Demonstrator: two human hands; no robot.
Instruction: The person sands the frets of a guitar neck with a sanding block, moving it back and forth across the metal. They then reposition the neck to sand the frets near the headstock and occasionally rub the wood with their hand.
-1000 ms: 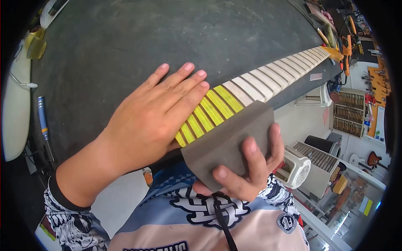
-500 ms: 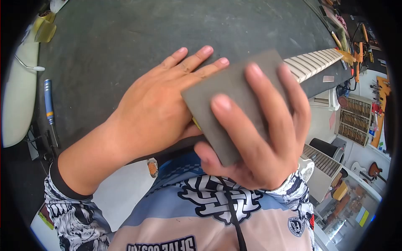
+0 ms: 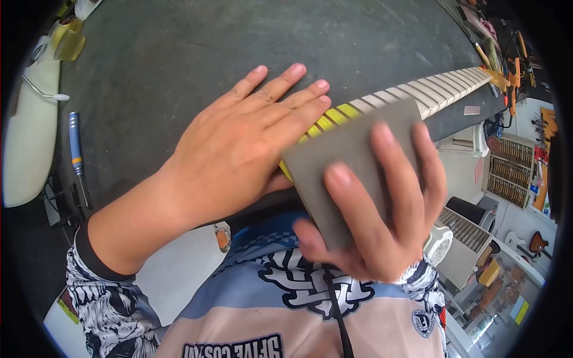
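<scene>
A guitar neck (image 3: pixel 444 92) lies slantwise on the dark bench, its fretboard covered between the frets with white strips and, closer to my left hand, yellow strips (image 3: pixel 341 113). My left hand (image 3: pixel 236 140) rests flat across the near part of the neck, fingers stretched toward the bench top, thumb partly hidden below. In my right hand (image 3: pixel 388 209) is a flat grey sanding pad (image 3: pixel 358 156). Its fingers spread over the top face and the thumb is at the near edge. The pad covers part of the neck; its underside is hidden.
At the left are a pale guitar body (image 3: pixel 30 137) with a white-tipped arm, a blue-handled screwdriver (image 3: pixel 75 143) and a yellow roll of tape (image 3: pixel 68 39). A small metal plate (image 3: pixel 471 110) lies right of the neck. Tool racks (image 3: pixel 507 170) stand beyond the bench's right edge.
My right hand and the pad have moved toward me and slightly right, uncovering yellow and white strips on the fretboard. My left hand has stayed nearly in place.
</scene>
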